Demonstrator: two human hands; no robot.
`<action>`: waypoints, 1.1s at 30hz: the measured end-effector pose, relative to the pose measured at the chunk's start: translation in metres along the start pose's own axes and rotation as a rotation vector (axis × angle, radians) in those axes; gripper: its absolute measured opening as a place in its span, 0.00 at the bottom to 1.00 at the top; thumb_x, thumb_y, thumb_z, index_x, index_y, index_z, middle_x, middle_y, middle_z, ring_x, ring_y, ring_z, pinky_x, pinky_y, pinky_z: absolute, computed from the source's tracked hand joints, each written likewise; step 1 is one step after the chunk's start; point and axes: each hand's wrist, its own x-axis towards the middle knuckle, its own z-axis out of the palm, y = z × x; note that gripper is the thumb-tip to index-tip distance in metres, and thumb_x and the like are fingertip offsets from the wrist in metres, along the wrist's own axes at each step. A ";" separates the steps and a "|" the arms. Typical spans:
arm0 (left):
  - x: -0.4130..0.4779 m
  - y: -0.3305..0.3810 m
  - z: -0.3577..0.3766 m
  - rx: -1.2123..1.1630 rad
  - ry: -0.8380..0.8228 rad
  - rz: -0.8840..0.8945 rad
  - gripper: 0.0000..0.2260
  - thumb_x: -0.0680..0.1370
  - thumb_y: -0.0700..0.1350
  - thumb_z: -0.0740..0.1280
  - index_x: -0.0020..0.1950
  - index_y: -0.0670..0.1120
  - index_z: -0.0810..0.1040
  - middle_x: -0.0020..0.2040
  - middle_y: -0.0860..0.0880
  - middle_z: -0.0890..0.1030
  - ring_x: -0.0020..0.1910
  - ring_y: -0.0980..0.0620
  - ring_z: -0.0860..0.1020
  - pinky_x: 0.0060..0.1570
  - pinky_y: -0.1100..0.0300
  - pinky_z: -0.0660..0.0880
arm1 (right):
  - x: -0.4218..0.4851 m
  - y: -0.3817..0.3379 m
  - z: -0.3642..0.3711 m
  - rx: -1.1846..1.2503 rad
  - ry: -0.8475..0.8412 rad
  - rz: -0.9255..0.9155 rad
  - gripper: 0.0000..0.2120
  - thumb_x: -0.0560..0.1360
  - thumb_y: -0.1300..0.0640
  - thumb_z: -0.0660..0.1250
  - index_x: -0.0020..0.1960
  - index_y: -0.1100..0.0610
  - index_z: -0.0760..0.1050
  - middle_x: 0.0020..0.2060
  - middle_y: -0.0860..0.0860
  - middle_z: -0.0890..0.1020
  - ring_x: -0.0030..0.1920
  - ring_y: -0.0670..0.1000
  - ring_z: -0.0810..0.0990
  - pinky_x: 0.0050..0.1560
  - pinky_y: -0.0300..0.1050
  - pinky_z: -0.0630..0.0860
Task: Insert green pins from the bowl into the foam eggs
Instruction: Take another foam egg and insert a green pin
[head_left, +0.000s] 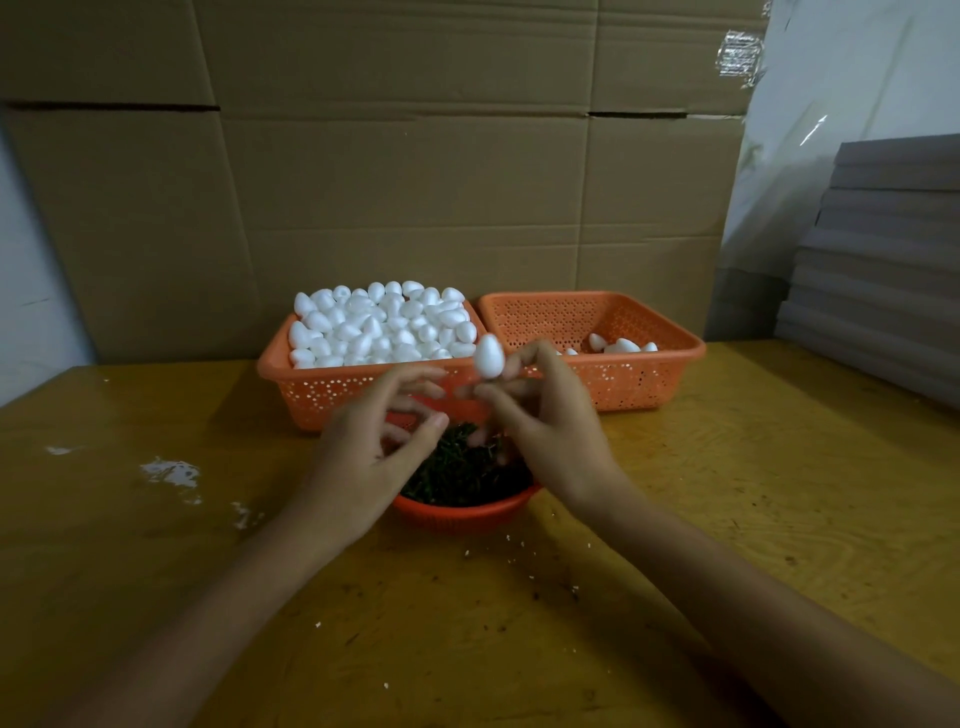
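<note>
My right hand (545, 421) pinches a white foam egg (489, 355) at its fingertips, held up over the round orange bowl (462, 512) of dark green pins (462, 473). My left hand (371, 441) hovers just left of it above the bowl, fingers loosely curled; motion blur hides whether it holds a pin. Behind the hands stands an orange basket (332, 389) heaped with white foam eggs (382, 325). To its right a second orange basket (639, 379) holds a few eggs (621, 345).
The yellow wooden table (727, 493) carries white foam crumbs and smears (171, 473) at the left and crumbs in front of the bowl. Cardboard sheets (405, 182) stand behind the baskets. A stack of grey boards (883, 270) rises at the right.
</note>
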 end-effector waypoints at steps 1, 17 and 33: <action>-0.001 0.000 0.000 0.121 -0.032 0.058 0.09 0.83 0.46 0.68 0.63 0.53 0.80 0.57 0.57 0.82 0.58 0.57 0.81 0.50 0.57 0.81 | 0.004 -0.002 -0.007 0.035 0.068 -0.006 0.09 0.82 0.62 0.68 0.53 0.57 0.67 0.48 0.53 0.88 0.38 0.58 0.87 0.30 0.45 0.79; -0.005 -0.008 0.001 0.261 -0.191 0.129 0.23 0.84 0.57 0.57 0.40 0.51 0.86 0.44 0.59 0.84 0.42 0.53 0.84 0.44 0.46 0.80 | 0.034 0.036 -0.106 -0.181 0.634 0.225 0.10 0.75 0.54 0.77 0.52 0.55 0.80 0.43 0.50 0.87 0.38 0.50 0.88 0.38 0.51 0.86; -0.003 -0.002 -0.001 0.301 -0.227 0.091 0.25 0.83 0.59 0.54 0.43 0.51 0.87 0.41 0.56 0.85 0.45 0.56 0.83 0.50 0.48 0.79 | 0.029 0.003 -0.062 -0.695 0.303 -0.200 0.06 0.82 0.57 0.68 0.58 0.53 0.79 0.55 0.47 0.80 0.46 0.42 0.79 0.46 0.38 0.79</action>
